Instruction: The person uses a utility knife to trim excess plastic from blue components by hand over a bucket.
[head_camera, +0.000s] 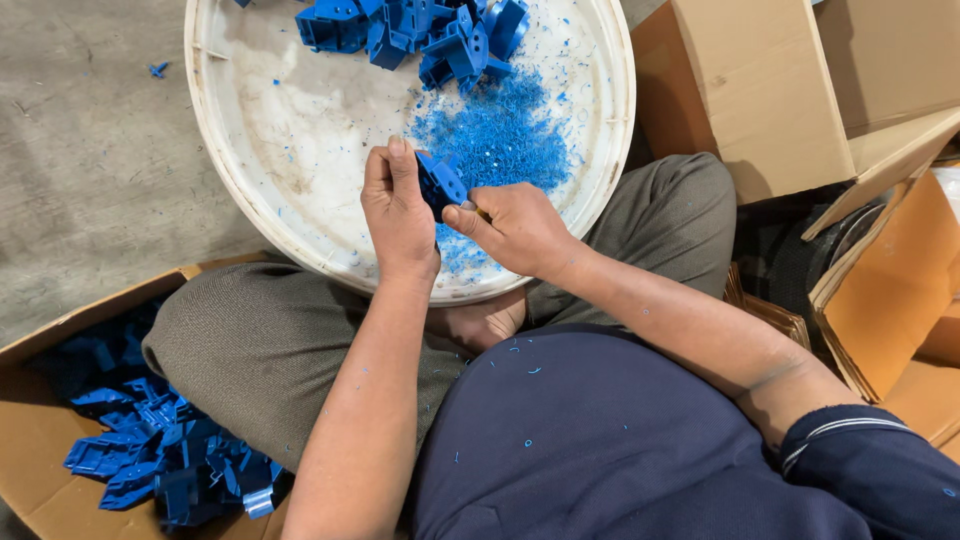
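One blue plastic part (440, 183) is gripped by the left hand (398, 215) above one round white tray (290, 140); the right hand (515, 228) is closed on something small against it. Two heaps of blue parts are seen: one on the tray (420, 30), one in the brown carton (30, 440) at left. Plain brown cartons (760, 90) stand at right.

Workshop floor, manual parts finishing.
Bare concrete floor (90, 150), cardboard boxes (760, 100) of blue plastic parts (150, 450), shavings (495, 135) in a white tray (290, 150).

Grey concrete floor (90, 150) under even light, open cardboard boxes (760, 100) along the right side.
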